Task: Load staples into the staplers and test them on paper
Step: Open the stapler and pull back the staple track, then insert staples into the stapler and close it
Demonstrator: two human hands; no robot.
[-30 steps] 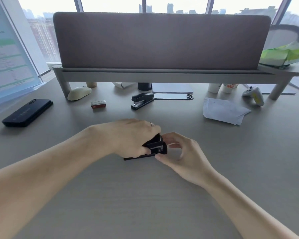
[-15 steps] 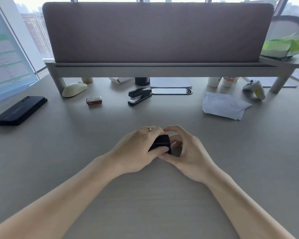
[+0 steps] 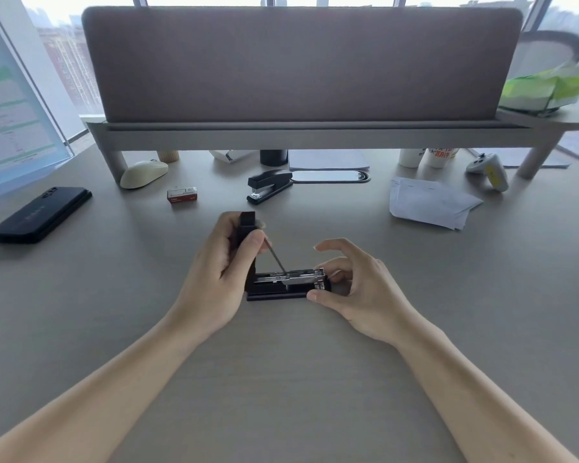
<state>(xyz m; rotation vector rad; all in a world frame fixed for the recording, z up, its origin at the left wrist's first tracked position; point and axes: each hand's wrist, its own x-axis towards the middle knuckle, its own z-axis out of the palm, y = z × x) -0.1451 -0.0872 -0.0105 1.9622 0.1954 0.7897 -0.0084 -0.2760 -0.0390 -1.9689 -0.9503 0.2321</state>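
Note:
A small black stapler point(image 3: 283, 287) lies on the desk in front of me with its lid swung upright, so the metal staple channel shows. My left hand point(image 3: 219, 272) grips the raised lid. My right hand point(image 3: 355, 289) pinches the front end of the stapler's base between thumb and fingers. A second black stapler point(image 3: 268, 186) stands shut farther back. To its left lies a red staple box point(image 3: 182, 195). A stack of white paper point(image 3: 430, 205) rests at the back right.
A dark phone point(image 3: 41, 213) lies at the left, a cream mouse point(image 3: 143, 173) under the grey shelf point(image 3: 281, 135). Cups point(image 3: 428, 157) and a game controller point(image 3: 488, 170) sit at the back right, a green tissue pack point(image 3: 549, 90) on the shelf end.
The stapler was shut and covered by both hands; now my left hand has swung its lid up and back, baring the staple channel. My right hand has shifted to the stapler's front end.

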